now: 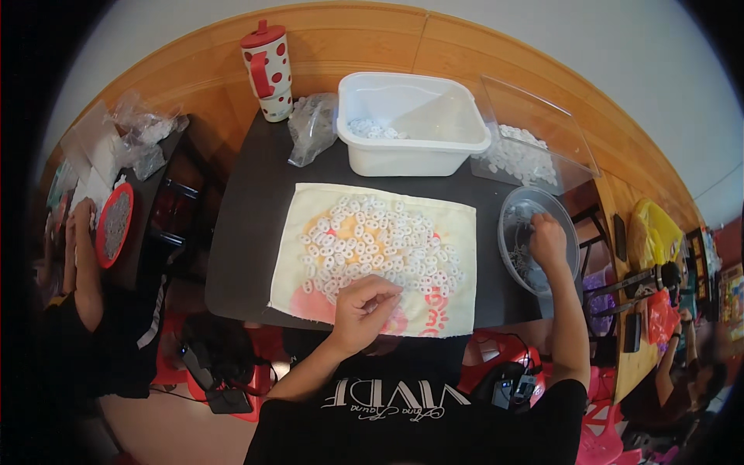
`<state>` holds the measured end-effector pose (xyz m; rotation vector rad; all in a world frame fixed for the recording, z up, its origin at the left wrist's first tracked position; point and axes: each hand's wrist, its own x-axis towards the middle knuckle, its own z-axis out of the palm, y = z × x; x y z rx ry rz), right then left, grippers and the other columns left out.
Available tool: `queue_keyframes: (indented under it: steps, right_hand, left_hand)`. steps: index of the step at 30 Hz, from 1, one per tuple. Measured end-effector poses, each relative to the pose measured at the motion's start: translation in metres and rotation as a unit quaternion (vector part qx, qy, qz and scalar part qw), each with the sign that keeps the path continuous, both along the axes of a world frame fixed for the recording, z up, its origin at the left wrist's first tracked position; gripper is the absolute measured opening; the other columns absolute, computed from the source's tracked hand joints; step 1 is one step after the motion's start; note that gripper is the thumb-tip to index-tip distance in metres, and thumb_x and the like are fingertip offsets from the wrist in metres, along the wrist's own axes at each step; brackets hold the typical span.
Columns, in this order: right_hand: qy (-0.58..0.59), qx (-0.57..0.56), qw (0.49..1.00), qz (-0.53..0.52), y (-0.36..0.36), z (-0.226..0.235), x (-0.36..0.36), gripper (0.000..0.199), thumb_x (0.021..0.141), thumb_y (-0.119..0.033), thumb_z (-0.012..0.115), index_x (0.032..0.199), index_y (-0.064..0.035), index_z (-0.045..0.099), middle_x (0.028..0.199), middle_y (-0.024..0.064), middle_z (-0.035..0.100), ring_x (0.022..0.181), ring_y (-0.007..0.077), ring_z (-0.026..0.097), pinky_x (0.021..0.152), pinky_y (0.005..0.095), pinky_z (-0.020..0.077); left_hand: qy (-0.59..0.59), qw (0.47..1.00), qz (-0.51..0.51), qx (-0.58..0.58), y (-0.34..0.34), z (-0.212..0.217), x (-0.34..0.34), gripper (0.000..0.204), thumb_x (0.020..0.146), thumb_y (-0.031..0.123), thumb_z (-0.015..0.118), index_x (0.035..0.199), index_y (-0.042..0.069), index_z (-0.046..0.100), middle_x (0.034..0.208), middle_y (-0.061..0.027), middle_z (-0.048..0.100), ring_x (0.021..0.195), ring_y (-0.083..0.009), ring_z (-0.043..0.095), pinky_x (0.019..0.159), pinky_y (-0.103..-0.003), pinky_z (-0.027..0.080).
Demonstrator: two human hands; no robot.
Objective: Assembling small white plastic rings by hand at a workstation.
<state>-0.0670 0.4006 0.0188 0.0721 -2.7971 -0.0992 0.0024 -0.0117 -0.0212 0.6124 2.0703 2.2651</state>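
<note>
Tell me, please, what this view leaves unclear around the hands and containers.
Head view:
Anything in the left hand: too small to identify.
Anything in the right hand, over the round tub: hidden by the hand.
Floor of the white bin: partly hidden by its near wall.

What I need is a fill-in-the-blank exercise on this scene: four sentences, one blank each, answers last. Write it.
1. The person's ____ hand is at the round clear bowl.
2. The left hand is over a cream cloth strewn with small pieces that are ____ in colour.
3. The tall cup has ____ spots.
4. From the person's view, the white tub stands to the ____ of the clear box.

Missing words: right; white; red; left.
</note>
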Motion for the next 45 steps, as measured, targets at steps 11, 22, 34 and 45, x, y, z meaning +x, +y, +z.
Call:
queue_keyframes:
  steps: [11,22,34,45]
  right_hand:
    - [-0.150,-0.626,0.711,0.284,-0.168,0.032,0.059,0.012,0.089,0.012,0.062,0.097,0.0035,0.065,0.094,0.0076,0.062,0.091,0.0151,0.060,0.081,0.0266,0.0471]
    - [-0.217,-0.572,0.736,0.288,-0.213,0.008,0.060,0.010,0.092,0.009,0.059,0.097,0.0013,0.062,0.091,0.0069,0.059,0.085,0.0159,0.056,0.078,0.0269,0.0438]
    - [-0.222,-0.496,0.771,0.331,-0.213,0.013,0.055,0.005,0.092,0.004,0.061,0.095,0.0007,0.060,0.087,0.0111,0.059,0.078,0.0236,0.058,0.071,0.0317,0.0445]
    - [-0.178,-0.452,0.794,0.365,-0.209,0.025,0.055,0.007,0.090,0.001,0.066,0.097,0.0012,0.063,0.085,0.0133,0.062,0.075,0.0271,0.062,0.068,0.0341,0.0480]
  left_hand:
    - [-0.025,0.998,-0.006,0.051,0.000,0.001,0.003,0.041,0.088,-0.014,0.065,0.127,-0.003,0.064,0.093,-0.0020,0.063,0.079,-0.0065,0.056,0.069,-0.022,0.046]
    - [-0.031,0.999,-0.006,0.043,0.000,0.000,0.003,0.043,0.088,-0.013,0.065,0.130,-0.002,0.063,0.093,-0.0034,0.064,0.078,-0.0069,0.057,0.068,-0.022,0.046]
    - [-0.014,0.999,-0.015,0.050,0.000,-0.001,0.003,0.044,0.088,-0.014,0.064,0.130,-0.002,0.063,0.093,-0.0037,0.063,0.080,-0.0081,0.057,0.069,-0.022,0.046]
    - [-0.022,0.998,-0.010,0.062,0.000,0.004,0.005,0.041,0.087,-0.014,0.065,0.127,-0.002,0.064,0.093,-0.0048,0.063,0.079,-0.0089,0.057,0.069,-0.023,0.046]
